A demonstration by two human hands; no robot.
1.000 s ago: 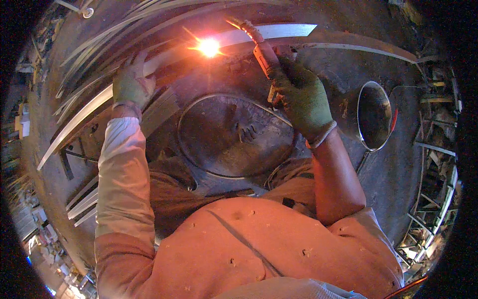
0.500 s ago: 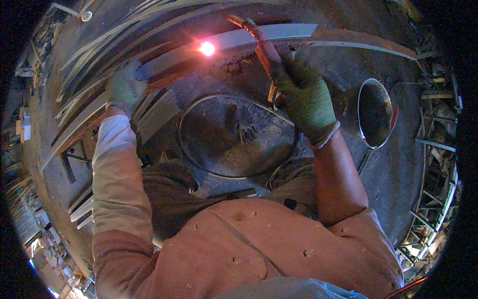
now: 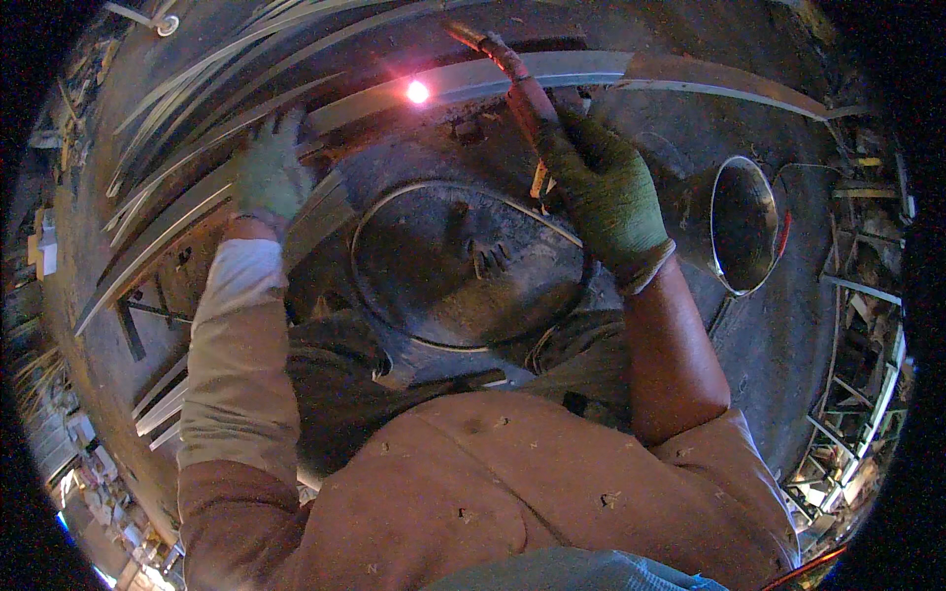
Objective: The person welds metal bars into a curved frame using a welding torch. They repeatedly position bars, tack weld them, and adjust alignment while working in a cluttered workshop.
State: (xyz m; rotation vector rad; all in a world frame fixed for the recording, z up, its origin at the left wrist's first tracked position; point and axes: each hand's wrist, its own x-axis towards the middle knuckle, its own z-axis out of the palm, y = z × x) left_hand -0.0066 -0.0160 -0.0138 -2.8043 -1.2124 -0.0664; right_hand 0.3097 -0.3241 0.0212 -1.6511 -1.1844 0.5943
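My right hand [image 3: 613, 192], in a green glove, is closed round a welding torch [image 3: 532, 103]. The torch's bent neck reaches up and left over a long flat metal bar [image 3: 552, 71]. A bright pinkish-white glow [image 3: 418, 92] shines on the bar, left of the torch tip. My left hand [image 3: 271, 172], gloved too and slightly blurred, is over the left part of the bar with its fingers stretched away from me. Whether its palm touches the metal is hidden.
A large round metal hoop [image 3: 468, 348] lies between my legs. To the right stands an open-topped bucket-like container [image 3: 713, 222]. Several long metal strips [image 3: 212, 84] fan out at the far left. Racks of metal pieces [image 3: 867, 394] line the right edge.
My left hand has moved right and a little away from me, its fingers now stretched out. The glow has shifted slightly right. My right hand and the torch have hardly moved.
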